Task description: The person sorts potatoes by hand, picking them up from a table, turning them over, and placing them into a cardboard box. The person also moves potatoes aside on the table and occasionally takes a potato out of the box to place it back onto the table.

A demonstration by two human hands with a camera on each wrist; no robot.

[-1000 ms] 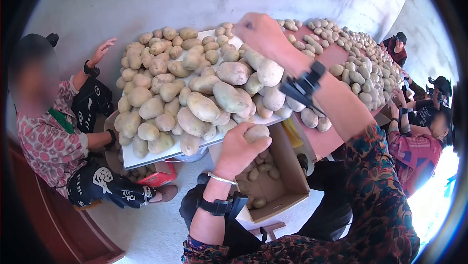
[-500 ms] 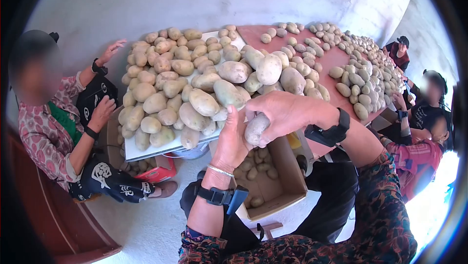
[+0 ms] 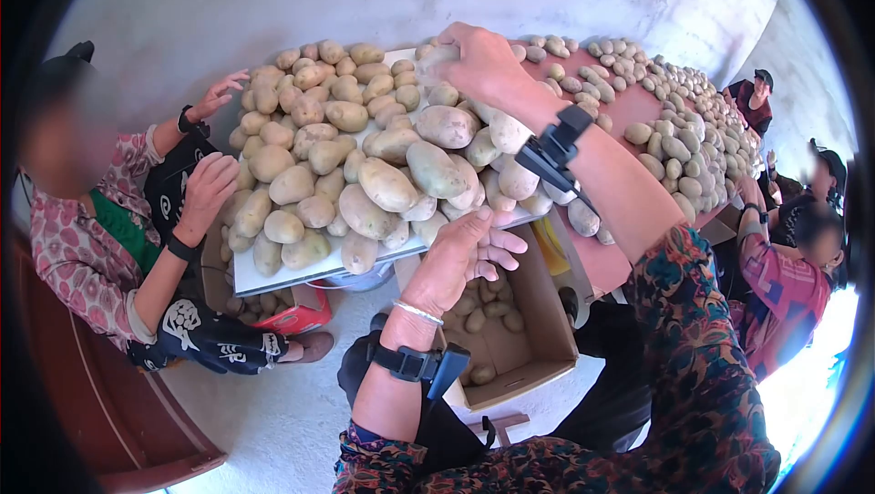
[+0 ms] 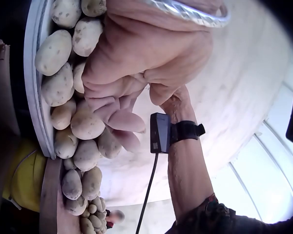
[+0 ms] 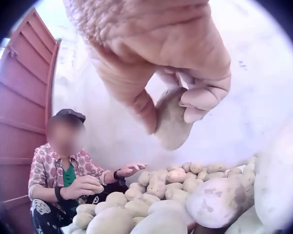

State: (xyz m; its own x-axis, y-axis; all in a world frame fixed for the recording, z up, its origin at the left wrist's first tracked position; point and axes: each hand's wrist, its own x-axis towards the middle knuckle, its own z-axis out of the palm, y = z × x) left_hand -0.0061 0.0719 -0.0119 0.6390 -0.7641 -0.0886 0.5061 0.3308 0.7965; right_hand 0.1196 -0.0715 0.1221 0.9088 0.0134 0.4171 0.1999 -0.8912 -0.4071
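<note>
My right hand (image 3: 488, 66) pinches a potato (image 5: 172, 119) between thumb and fingers. It is raised over the far side of the potato pile (image 3: 387, 184), where the potato looks blurred in the head view. Big potatoes are heaped on a white board (image 3: 296, 282), close to its front edge. My left hand (image 3: 456, 262) holds nothing; its fingers are spread and relaxed just in front of that edge. Below the left hand stands a cardboard box (image 3: 538, 357) with several smaller potatoes inside.
To the right, a reddish tabletop (image 3: 629, 107) bears many smaller potatoes. A person in a patterned shirt (image 3: 73, 248) sits at the left, hands near the pile, beside a red box (image 3: 305, 313). More people sit at the far right. Something yellow (image 3: 549, 246) shows under the board's corner.
Half a second ago both hands were together around a potato in front of the pile. My right hand has since carried a potato away to the far side; my left hand has let go.
</note>
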